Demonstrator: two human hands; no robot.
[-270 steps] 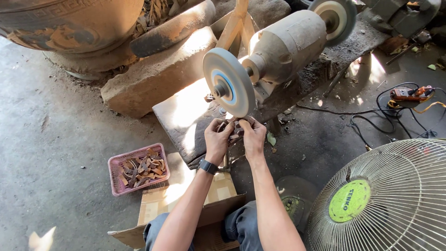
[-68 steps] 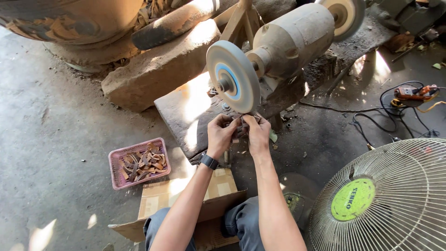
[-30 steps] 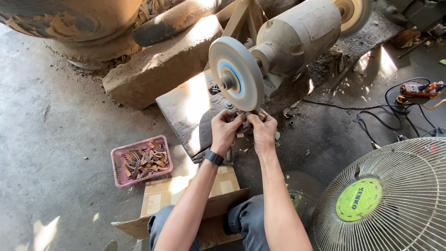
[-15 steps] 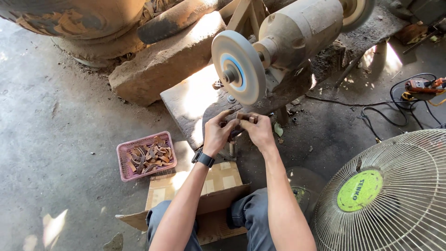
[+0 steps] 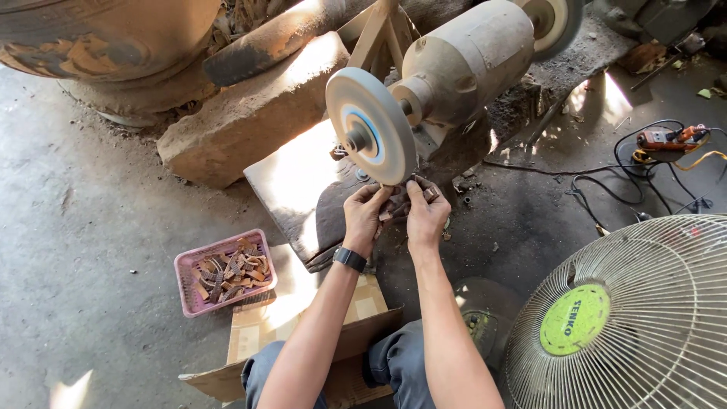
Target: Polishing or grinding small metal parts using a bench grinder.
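One cardboard box [image 5: 303,333] and one fan [image 5: 628,318] lie nearest, then one pink basket [image 5: 225,271] of brown scraps. The left hand [image 5: 365,216] and right hand [image 5: 426,216] pinch one small brown piece [image 5: 395,208] under one grinding wheel [image 5: 371,136], on a dusty concrete floor [image 5: 83,257].

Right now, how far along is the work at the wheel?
Mid-piece. Both hands, left hand and right hand, hold one small brown piece at the lower edge of the buffing wheel. The pink basket holds many similar pieces; whether those are done or waiting cannot be told.
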